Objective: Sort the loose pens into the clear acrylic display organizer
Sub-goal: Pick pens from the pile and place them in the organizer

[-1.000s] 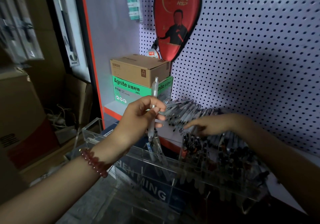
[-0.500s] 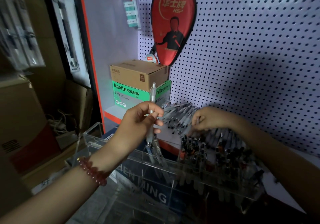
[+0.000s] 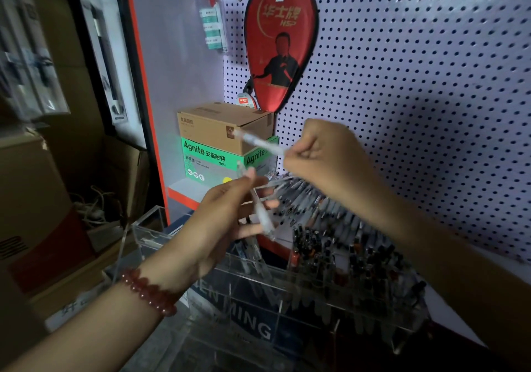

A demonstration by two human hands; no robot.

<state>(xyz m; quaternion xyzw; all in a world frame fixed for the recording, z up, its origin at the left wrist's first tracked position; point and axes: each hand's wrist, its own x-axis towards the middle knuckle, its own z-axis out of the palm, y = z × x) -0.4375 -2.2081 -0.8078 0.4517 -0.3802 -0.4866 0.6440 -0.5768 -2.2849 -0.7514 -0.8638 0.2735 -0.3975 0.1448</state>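
My left hand (image 3: 227, 216), with a red bead bracelet on its wrist, grips a pale translucent pen (image 3: 263, 218) pointing tip down above the clear acrylic organizer (image 3: 149, 229). My right hand (image 3: 327, 159) is raised above the pile and pinches a second pale pen (image 3: 260, 141) that sticks out to the upper left. A pile of loose pens (image 3: 304, 199) lies on the white shelf behind the organizer. Several dark-capped pens (image 3: 344, 254) stand in the organizer's right compartments, and a few clear ones (image 3: 253, 256) lean in a left compartment.
A brown carton (image 3: 218, 124) sits on a green Agnite box (image 3: 207, 159) at the shelf's back left. A red paddle case (image 3: 280, 41) hangs on the white pegboard (image 3: 431, 84). Cardboard boxes (image 3: 31, 199) and cables crowd the floor at left.
My right hand has lifted from the pen pile with one pen pinched in it. My left hand has tilted its pen and lowered slightly.
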